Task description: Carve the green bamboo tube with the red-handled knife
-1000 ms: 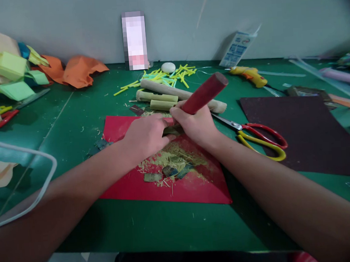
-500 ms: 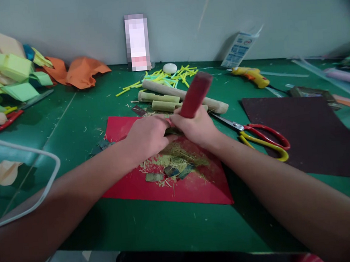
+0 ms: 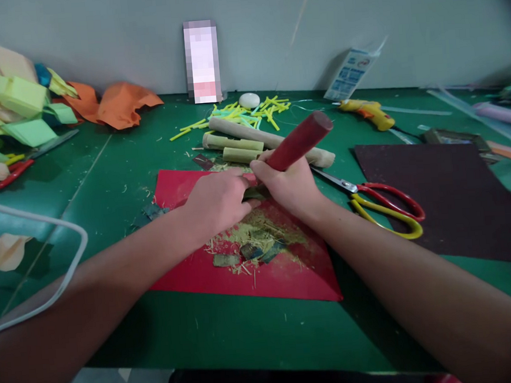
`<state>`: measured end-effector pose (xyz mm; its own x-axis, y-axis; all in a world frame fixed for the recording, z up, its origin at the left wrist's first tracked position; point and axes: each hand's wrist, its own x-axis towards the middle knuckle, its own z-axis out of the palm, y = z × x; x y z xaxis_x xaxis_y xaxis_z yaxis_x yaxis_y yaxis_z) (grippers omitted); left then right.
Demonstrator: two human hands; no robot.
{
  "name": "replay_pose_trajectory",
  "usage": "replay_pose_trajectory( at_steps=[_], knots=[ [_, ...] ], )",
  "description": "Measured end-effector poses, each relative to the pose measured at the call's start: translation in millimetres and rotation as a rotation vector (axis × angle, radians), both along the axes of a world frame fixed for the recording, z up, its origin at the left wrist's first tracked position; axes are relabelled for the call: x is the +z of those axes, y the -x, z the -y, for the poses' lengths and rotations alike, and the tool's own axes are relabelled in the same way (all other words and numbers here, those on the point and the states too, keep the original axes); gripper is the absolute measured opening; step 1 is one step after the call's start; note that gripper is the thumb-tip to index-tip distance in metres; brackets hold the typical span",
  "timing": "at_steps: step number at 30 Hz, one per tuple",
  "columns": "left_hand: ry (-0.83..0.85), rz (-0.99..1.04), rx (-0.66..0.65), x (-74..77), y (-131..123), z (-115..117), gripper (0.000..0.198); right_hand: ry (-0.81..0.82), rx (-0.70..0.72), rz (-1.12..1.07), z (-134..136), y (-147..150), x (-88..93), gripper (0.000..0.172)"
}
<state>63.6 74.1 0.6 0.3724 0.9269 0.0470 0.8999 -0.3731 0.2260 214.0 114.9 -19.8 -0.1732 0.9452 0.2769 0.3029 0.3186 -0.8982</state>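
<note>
My right hand (image 3: 292, 182) is wrapped round the thick red handle (image 3: 302, 140) of a tool, tilted up to the right; its working end is hidden. Close beside it, my left hand (image 3: 218, 200) is closed on a greenish piece of bamboo (image 3: 260, 193), mostly covered by the fingers. Both hands are over a red sheet (image 3: 186, 273). Pale shavings and sawdust (image 3: 259, 232) lie on it, with several dark flat chips (image 3: 226, 259). Just behind the hands are short bamboo tubes (image 3: 234, 142) and a longer pale stick (image 3: 242, 129).
Scissors (image 3: 389, 207) with red and yellow handles lie right of my right hand, partly on a dark board (image 3: 459, 199). A yellow glue gun (image 3: 368, 113) and cut yellow sticks (image 3: 271, 110) lie at the back. Folded paper (image 3: 18, 98) fills the left; a white cable (image 3: 74, 217) crosses there.
The red handle has tipped over to the right and lower, turning with my right hand. My left hand stays nearly in place.
</note>
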Motion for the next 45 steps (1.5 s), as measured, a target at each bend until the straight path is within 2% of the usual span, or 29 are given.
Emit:
replay_pose_trajectory(
  at_steps=[6, 12, 17, 23, 28, 32, 38, 42, 45],
  knots=[
    [0.037, -0.026, 0.031, 2.8, -2.5, 1.2, 0.033, 0.04, 0.048, 0.033, 5.6, 0.0, 5.2, 0.029],
    [-0.001, -0.037, 0.017, 0.2, -3.4, 1.8, 0.035, 0.011, -0.053, -0.049, 2.0, -0.6, 1.6, 0.032],
    [-0.011, -0.053, 0.015, 0.8, -4.1, 3.8, 0.034, 0.002, -0.028, 0.024, -0.5, 0.2, 0.2, 0.027],
    [-0.006, -0.031, 0.014, 1.5, -3.2, 2.7, 0.033, 0.014, -0.017, 0.026, 1.3, 1.1, 3.3, 0.028],
    [0.008, -0.03, 0.013, -0.2, -3.1, 1.9, 0.036, 0.129, 0.006, -0.011, 2.3, 0.0, 8.2, 0.031],
    [-0.002, -0.043, 0.024, -1.1, -4.1, 3.1, 0.037, 0.056, -0.061, -0.041, 1.0, -0.2, 5.6, 0.032],
    [-0.024, -0.042, 0.013, -1.7, -3.9, 3.5, 0.035, 0.048, -0.048, 0.049, -1.2, 0.7, 0.7, 0.028],
    [-0.012, -0.031, 0.011, -0.5, -3.5, 2.7, 0.032, 0.042, -0.033, 0.043, 0.1, 1.6, 4.6, 0.027],
    [0.004, -0.024, 0.019, 1.2, -4.2, 2.8, 0.033, 0.08, 0.03, 0.044, 2.6, 1.9, 9.6, 0.028]
  ],
)
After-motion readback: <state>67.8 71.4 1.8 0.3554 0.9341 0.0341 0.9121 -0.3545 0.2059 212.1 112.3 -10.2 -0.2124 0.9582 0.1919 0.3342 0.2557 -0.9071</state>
